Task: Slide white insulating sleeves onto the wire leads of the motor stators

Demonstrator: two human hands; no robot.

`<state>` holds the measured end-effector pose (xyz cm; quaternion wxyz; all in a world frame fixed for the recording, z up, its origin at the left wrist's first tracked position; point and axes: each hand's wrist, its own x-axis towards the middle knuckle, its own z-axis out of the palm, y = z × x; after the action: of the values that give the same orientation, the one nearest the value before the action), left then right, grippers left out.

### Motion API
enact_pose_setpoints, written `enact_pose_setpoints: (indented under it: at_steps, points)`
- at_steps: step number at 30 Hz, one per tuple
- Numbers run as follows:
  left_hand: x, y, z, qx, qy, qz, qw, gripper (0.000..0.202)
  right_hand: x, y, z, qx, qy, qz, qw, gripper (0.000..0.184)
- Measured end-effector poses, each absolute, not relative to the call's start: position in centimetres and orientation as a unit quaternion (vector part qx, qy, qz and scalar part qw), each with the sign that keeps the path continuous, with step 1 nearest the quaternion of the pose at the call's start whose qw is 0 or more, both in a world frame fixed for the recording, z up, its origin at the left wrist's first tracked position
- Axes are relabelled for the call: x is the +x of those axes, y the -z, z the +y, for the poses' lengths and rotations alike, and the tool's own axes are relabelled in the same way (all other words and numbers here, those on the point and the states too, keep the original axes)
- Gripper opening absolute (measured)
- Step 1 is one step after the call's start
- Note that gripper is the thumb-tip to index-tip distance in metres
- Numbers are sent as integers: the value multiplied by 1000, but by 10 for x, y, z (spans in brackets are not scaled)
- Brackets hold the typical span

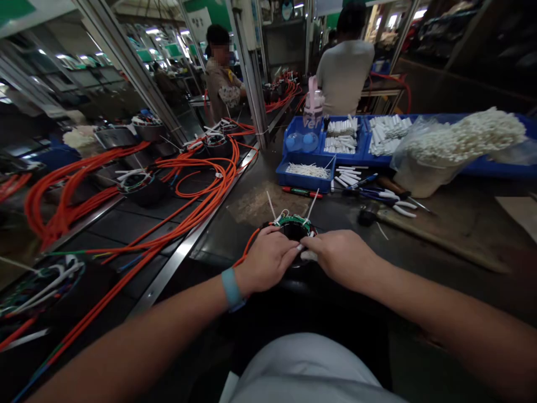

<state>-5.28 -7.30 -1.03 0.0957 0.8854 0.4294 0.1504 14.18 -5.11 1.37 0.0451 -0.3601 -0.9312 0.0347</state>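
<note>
In front of me on the bench stands a dark, ring-shaped motor stator [289,223] with green and white windings round its rim. Two thin white cable ties [312,206] stick up from its far side. My left hand [266,262] rests over the near left of the ring, fingers pinched. From the right, my right hand [340,258] meets it, also closed. Between their fingertips shows a small white sleeve [300,247], mostly hidden by the fingers. An orange cable [248,246] leaves the stator on the left.
Blue bins [304,178] hold white ties and tubes. A red marker [302,192], pliers [388,197] and a hammer [436,238] lie on the bench, beside a bag [453,148] of white pieces. Left, a conveyor [168,266] carries stators with orange cables. Two people work beyond.
</note>
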Motion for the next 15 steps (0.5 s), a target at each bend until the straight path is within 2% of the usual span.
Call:
enact_pose_setpoints:
  at_steps: [6, 11, 13, 15]
  points:
    - [-57, 18, -67, 887, -187, 407, 114, 26, 125, -40, -17, -349, -196, -916, -17, 15]
    - [-59, 16, -62, 890, -201, 387, 131, 22, 146, -26, 7, -280, -346, -895, 19, 18]
    - [-60, 16, -62, 887, -209, 388, 136, 22, 165, -14, 34, -362, -349, -864, 37, 21]
    - [-60, 17, -62, 886, -213, 387, 141, 21, 185, -1, 73, -568, -214, -791, 75, 26]
